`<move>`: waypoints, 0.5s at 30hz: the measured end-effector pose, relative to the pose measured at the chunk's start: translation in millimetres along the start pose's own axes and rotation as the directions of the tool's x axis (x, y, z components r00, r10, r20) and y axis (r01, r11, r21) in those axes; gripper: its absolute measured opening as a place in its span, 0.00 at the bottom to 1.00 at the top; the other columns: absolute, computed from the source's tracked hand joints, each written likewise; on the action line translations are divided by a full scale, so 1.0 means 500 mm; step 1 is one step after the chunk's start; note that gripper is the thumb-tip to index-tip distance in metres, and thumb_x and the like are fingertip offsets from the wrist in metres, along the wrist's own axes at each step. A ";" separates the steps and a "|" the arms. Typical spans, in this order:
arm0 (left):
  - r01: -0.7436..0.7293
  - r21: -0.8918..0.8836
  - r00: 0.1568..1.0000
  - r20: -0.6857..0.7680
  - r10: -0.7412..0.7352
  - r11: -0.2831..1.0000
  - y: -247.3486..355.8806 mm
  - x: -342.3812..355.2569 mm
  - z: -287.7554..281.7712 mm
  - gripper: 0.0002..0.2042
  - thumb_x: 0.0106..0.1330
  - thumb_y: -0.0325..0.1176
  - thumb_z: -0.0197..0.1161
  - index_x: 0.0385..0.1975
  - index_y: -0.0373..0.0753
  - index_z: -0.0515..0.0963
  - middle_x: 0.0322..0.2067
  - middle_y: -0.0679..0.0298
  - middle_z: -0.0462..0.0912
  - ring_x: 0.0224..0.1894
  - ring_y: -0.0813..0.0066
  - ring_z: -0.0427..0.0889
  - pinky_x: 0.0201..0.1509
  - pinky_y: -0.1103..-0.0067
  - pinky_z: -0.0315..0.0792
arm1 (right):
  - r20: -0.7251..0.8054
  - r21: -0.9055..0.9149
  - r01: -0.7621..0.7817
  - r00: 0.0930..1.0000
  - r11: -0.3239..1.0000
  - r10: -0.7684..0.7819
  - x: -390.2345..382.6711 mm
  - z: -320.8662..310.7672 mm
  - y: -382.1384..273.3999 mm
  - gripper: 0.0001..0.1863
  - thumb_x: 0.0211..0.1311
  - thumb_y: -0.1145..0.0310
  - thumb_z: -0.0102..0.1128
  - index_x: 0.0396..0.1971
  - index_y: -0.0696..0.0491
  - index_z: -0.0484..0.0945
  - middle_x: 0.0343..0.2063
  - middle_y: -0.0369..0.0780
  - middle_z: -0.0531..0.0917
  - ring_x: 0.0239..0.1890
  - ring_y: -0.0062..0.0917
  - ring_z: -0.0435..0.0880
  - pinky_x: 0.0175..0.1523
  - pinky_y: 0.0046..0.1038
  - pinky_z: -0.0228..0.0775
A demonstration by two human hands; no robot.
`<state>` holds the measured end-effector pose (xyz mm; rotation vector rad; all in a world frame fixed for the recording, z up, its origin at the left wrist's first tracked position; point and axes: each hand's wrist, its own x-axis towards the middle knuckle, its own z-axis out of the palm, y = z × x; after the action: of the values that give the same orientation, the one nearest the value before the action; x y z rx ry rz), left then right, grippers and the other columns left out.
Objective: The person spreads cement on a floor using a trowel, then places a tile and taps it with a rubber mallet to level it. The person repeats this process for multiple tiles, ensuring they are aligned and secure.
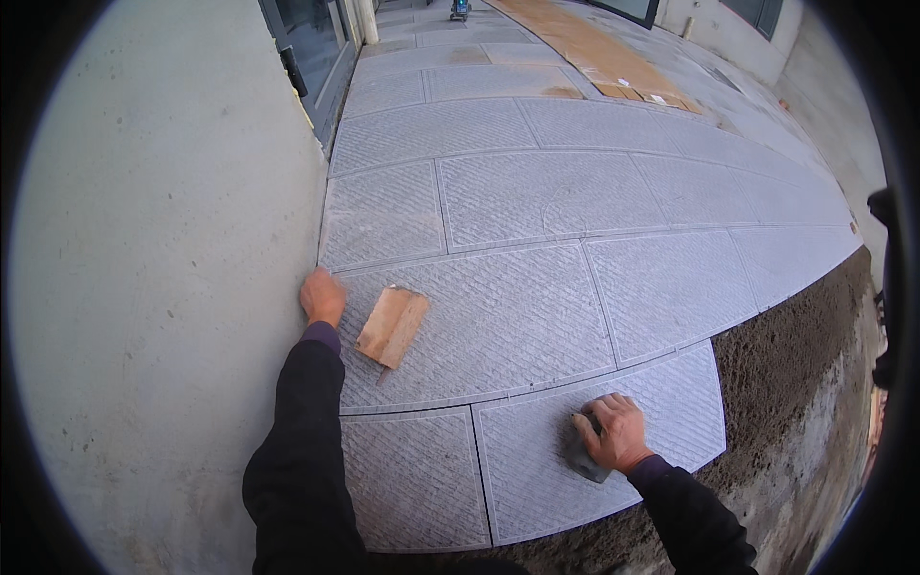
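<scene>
My right hand (616, 431) is curled over a dark grey, block-like object (586, 462) resting on the nearest grey paving slab (527, 498); its exact kind is partly hidden under the palm. At the foot of the wall, my left hand (324, 295) is closed beside the left end of a slab joint. Whatever its fingers may hold does not show. Between the hands, nearer the left one, a wooden block (391, 326) lies at a slant on a larger textured slab (508, 326). A thin brownish end pokes out below the block.
A plain plastered wall (182, 240) rises close on my left, with a dark-framed door (311, 48) farther along. Brown, loose bedding material (791, 355) borders the slabs at the right. Cardboard sheets (585, 43) cover paving at the back, near a small blue device (460, 10).
</scene>
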<state>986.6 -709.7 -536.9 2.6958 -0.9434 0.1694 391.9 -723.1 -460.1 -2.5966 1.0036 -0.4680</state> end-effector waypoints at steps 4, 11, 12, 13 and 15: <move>0.010 0.066 1.000 0.016 -0.011 0.998 0.013 0.025 0.021 0.07 0.66 0.32 0.66 0.37 0.35 0.84 0.42 0.45 0.89 0.46 0.41 0.88 0.51 0.53 0.82 | 0.021 -0.012 -0.006 1.000 1.000 0.007 0.004 -0.006 -0.002 0.12 0.64 0.60 0.72 0.31 0.54 0.85 0.29 0.41 0.85 0.35 0.39 0.84 0.44 0.40 0.74; -0.006 0.063 1.000 -0.010 0.006 0.998 -0.001 0.043 0.040 0.07 0.63 0.27 0.65 0.38 0.33 0.85 0.42 0.43 0.89 0.46 0.40 0.89 0.50 0.54 0.82 | 0.032 -0.005 -0.011 0.999 1.000 0.011 0.008 -0.006 -0.009 0.12 0.64 0.61 0.71 0.32 0.54 0.84 0.28 0.42 0.84 0.34 0.40 0.83 0.44 0.40 0.73; -0.002 0.076 1.000 0.002 0.002 0.997 -0.003 0.044 0.041 0.07 0.63 0.27 0.64 0.38 0.33 0.85 0.42 0.42 0.89 0.46 0.40 0.89 0.50 0.54 0.82 | 0.033 -0.004 -0.016 0.999 1.000 0.016 0.008 -0.006 -0.009 0.12 0.64 0.61 0.71 0.32 0.54 0.84 0.28 0.42 0.84 0.34 0.40 0.83 0.44 0.40 0.73; -0.010 0.047 1.000 -0.002 0.010 0.999 -0.005 0.045 0.043 0.07 0.64 0.28 0.65 0.38 0.33 0.84 0.42 0.43 0.89 0.46 0.39 0.89 0.50 0.54 0.82 | 0.036 -0.010 -0.014 0.999 1.000 0.015 0.008 -0.005 -0.008 0.12 0.64 0.61 0.71 0.32 0.54 0.84 0.28 0.42 0.84 0.35 0.40 0.83 0.44 0.40 0.73; -0.012 0.036 1.000 -0.013 0.013 0.999 -0.008 0.046 0.045 0.07 0.64 0.29 0.66 0.37 0.33 0.84 0.40 0.43 0.89 0.45 0.39 0.88 0.50 0.54 0.82 | 0.043 -0.014 -0.013 0.999 1.000 0.013 0.009 -0.005 -0.008 0.12 0.64 0.60 0.71 0.32 0.54 0.84 0.28 0.42 0.84 0.35 0.40 0.83 0.44 0.40 0.73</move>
<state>1007.4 -727.4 -554.7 2.7181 -0.9626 0.2090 396.4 -723.6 -455.3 -2.5996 1.0126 -0.4018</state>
